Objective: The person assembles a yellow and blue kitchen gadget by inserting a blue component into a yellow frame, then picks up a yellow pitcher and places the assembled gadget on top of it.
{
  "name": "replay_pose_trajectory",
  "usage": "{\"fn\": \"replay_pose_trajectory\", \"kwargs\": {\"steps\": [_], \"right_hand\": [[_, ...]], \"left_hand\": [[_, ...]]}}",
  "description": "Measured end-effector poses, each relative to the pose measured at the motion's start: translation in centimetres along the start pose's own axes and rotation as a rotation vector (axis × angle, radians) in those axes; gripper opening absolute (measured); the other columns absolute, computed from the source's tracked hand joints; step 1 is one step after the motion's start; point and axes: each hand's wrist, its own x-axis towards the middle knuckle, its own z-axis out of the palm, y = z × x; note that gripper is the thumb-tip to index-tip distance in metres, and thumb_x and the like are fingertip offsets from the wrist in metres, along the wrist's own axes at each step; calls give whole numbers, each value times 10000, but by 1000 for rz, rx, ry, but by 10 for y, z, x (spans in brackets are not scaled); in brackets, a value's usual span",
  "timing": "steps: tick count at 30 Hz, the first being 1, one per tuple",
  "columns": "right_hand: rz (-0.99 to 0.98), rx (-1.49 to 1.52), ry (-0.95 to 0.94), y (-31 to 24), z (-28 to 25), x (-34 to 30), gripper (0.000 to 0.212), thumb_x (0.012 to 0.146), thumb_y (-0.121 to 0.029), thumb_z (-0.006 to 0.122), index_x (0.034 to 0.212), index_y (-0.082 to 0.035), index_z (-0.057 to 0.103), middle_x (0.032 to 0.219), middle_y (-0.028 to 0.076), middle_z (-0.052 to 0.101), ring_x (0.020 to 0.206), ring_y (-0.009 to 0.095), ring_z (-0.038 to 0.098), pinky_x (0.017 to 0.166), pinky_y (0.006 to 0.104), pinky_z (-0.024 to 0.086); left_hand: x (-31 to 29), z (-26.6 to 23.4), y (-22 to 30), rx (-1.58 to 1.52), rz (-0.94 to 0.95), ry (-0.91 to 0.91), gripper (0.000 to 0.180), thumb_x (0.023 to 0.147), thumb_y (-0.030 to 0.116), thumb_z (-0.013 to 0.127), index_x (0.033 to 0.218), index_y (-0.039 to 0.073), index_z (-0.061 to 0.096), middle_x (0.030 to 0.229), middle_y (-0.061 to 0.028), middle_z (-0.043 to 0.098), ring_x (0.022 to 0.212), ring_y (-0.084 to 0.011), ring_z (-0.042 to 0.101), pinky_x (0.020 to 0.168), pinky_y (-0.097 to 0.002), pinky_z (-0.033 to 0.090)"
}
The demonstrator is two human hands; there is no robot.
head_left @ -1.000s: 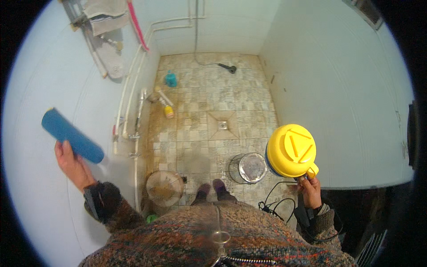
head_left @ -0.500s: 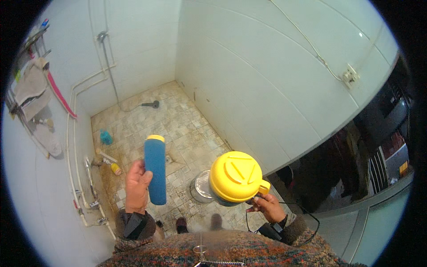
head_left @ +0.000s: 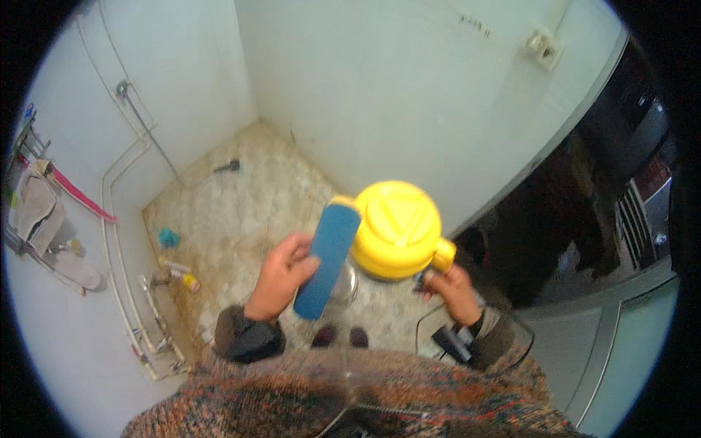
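Note:
My left hand (head_left: 281,277) is closed around a blue cylinder (head_left: 325,270) with a pale yellow end, fingers behind it and thumb on its near side. The cylinder leans with its top to the right. Beside it is a round, bright yellow-topped container (head_left: 398,226) with a raised pattern on top and a yellow loop at its right side. My right hand (head_left: 454,292) grips it by that loop side; its fingers are partly hidden. The cylinder's top end overlaps the yellow top's left edge; whether they touch I cannot tell. A shiny metal vessel (head_left: 347,286) shows partly behind the cylinder.
A shower head (head_left: 229,166) lies on the tiled floor (head_left: 263,182). Along the left wall run pipes (head_left: 128,292) and a rack with towels (head_left: 40,204). A yellow bottle (head_left: 190,282) and a turquoise thing (head_left: 169,238) lie near that wall. A dark doorway opens at right.
My left hand has brought the blue cylinder right, next to the yellow top, and tilted it. The yellow-topped container has moved up and right. The view has shifted.

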Motion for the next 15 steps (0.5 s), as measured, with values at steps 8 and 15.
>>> {"fn": "replay_pose_trajectory", "kwargs": {"steps": [8,15], "right_hand": [[125,132,179,6,41,-36,164,886,-182,497,930,-26,521,690,1,504,547,83,508,748,347,521],[99,188,203,-1,44,-29,185,887,-199,492,948,-26,517,681,-5,494,511,71,496,739,343,526]], "left_hand": [[0,-29,-25,-175,17,-131,355,867,183,557,1130,-31,452,1012,-84,581,898,-110,548,797,-245,443],[13,-29,-24,-182,-18,-156,340,872,172,545,1129,-29,448,1001,-78,579,882,-110,550,787,-244,448]]}}
